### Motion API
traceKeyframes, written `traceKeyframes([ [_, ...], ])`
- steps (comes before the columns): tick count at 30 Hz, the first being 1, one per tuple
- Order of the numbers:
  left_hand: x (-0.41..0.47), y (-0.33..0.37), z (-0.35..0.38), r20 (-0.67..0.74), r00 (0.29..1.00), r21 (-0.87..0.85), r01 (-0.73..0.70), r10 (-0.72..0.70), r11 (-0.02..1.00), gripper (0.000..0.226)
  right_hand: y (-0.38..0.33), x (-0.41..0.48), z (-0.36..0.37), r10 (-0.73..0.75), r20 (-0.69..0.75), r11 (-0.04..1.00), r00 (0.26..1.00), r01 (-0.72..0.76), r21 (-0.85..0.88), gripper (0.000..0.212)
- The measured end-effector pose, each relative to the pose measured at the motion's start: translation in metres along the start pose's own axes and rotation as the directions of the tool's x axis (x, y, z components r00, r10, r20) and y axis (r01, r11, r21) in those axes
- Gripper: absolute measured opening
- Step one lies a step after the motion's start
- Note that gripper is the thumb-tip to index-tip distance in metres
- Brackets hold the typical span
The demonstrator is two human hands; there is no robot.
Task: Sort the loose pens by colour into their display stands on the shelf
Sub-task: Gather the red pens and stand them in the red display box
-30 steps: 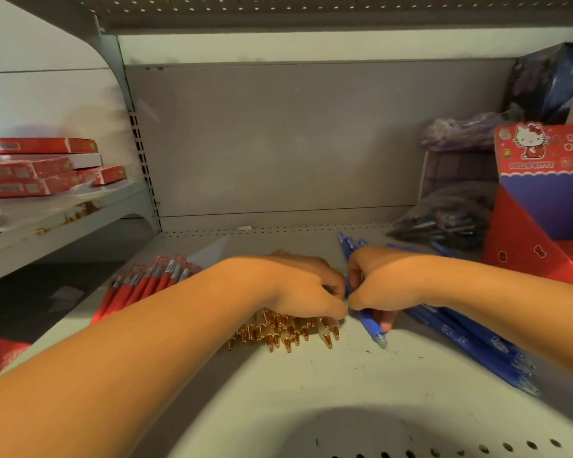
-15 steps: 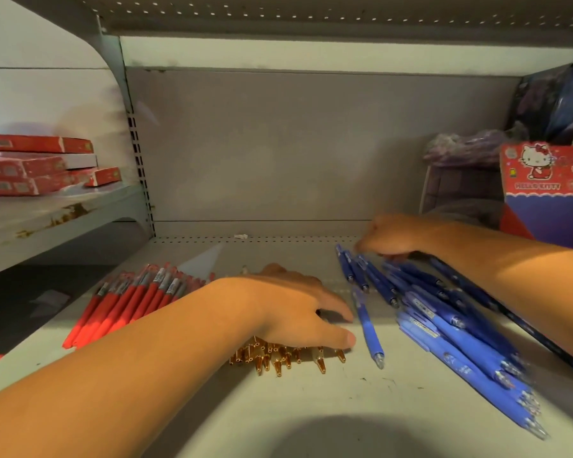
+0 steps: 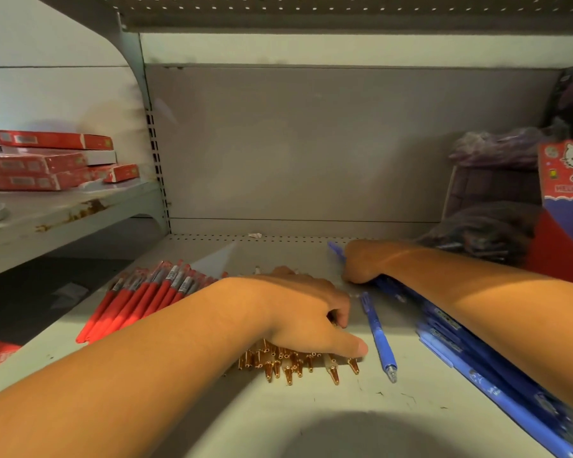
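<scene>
On the shelf (image 3: 278, 421), the left hand (image 3: 305, 312) lay over the gold-tipped pens (image 3: 291, 361) at centre frame, fingers part-curled, its grip impossible to tell; the right hand (image 3: 361, 262), centre right, closed round blue pens (image 3: 470, 365). Red pens (image 3: 146, 299) lay grouped at left. One stray blue pen (image 3: 377, 335) beside the gold pile risked being swept in with it by a careless gather

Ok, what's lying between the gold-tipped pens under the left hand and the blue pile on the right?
One loose blue pen, flat on the shelf, apart from the gold-tipped pens and the blue pile. The head view shows it.
</scene>
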State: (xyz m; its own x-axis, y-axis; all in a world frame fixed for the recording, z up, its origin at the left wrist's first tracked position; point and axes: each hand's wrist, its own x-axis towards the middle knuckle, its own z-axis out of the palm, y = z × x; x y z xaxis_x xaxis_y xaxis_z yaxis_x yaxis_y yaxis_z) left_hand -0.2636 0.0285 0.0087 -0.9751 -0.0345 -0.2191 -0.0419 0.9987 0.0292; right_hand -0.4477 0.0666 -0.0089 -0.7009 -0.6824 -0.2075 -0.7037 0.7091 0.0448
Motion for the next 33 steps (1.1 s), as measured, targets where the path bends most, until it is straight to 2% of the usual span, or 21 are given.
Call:
traceKeyframes([
  [1, -0.001, -0.001, 0.000, -0.003, 1.000, 0.009, -0.004, 0.004, 1.000, 0.051, 0.003, 0.002, 0.001, -0.017, -0.027, 1.000, 0.999, 0.018, 0.019, 0.055],
  [3, -0.001, -0.002, 0.000, -0.011, 1.000, 0.033, -0.009, 0.010, 0.999, 0.048, 0.011, 0.000, -0.004, -0.001, -0.101, 0.994, 0.995, 0.012, 0.107, 0.025],
  [4, -0.001, -0.002, 0.000, -0.013, 1.000, 0.033, -0.010, 0.011, 0.999, 0.047, 0.015, -0.002, -0.008, 0.015, -0.109, 0.982, 0.994, 0.006, 0.189, 0.019],
  [7, 0.001, -0.002, 0.002, -0.003, 1.000, 0.017, -0.013, 0.013, 1.000, 0.048, 0.022, -0.014, -0.016, 0.049, -0.036, 0.858, 0.998, -0.023, 0.513, 0.025],
  [9, 0.001, -0.002, 0.001, -0.002, 1.000, 0.020, -0.013, 0.013, 1.000, 0.050, 0.025, -0.031, -0.015, 0.025, 0.068, 0.802, 0.997, -0.060, 0.594, 0.022],
  [11, 0.002, -0.002, 0.002, 0.000, 1.000, 0.011, -0.010, 0.010, 1.000, 0.052, 0.025, -0.054, -0.009, 0.000, 0.155, 0.824, 0.988, -0.088, 0.559, 0.006],
  [15, 0.007, -0.002, 0.007, -0.035, 0.999, -0.028, 0.016, -0.017, 0.999, 0.055, 0.017, -0.089, 0.002, -0.073, 0.105, 0.893, 0.992, 0.018, 0.450, 0.029],
  [18, 0.007, -0.004, 0.009, -0.115, 0.993, -0.107, 0.025, -0.037, 0.994, 0.059, 0.010, -0.102, 0.005, -0.140, 0.125, 0.779, 0.982, 0.032, 0.626, 0.038],
  [22, 0.006, -0.004, 0.008, -0.117, 0.993, -0.049, -0.033, 0.027, 0.998, 0.055, 0.013, -0.116, 0.007, -0.152, 0.123, 0.686, 0.981, 0.015, 0.728, 0.017],
  [24, 0.006, -0.003, 0.008, -0.094, 0.994, -0.022, -0.052, 0.050, 0.998, 0.052, 0.020, -0.121, 0.007, -0.161, 0.125, 0.703, 0.979, 0.024, 0.711, 0.005],
  [28, 0.007, -0.004, 0.007, -0.108, 0.993, -0.015, -0.052, 0.050, 0.999, 0.048, 0.035, -0.128, 0.009, -0.054, -0.002, 0.734, 0.999, 0.041, 0.677, 0.017],
  [30, 0.008, -0.004, 0.007, -0.111, 0.993, -0.023, -0.051, 0.049, 0.998, 0.048, 0.041, -0.133, 0.011, -0.041, -0.063, 0.752, 0.997, 0.073, 0.655, 0.012],
  [33, 0.010, -0.004, 0.008, -0.101, 0.994, 0.001, -0.045, 0.045, 0.999, 0.054, 0.044, -0.143, 0.015, -0.088, -0.029, 0.861, 0.996, 0.090, 0.500, 0.024],
])
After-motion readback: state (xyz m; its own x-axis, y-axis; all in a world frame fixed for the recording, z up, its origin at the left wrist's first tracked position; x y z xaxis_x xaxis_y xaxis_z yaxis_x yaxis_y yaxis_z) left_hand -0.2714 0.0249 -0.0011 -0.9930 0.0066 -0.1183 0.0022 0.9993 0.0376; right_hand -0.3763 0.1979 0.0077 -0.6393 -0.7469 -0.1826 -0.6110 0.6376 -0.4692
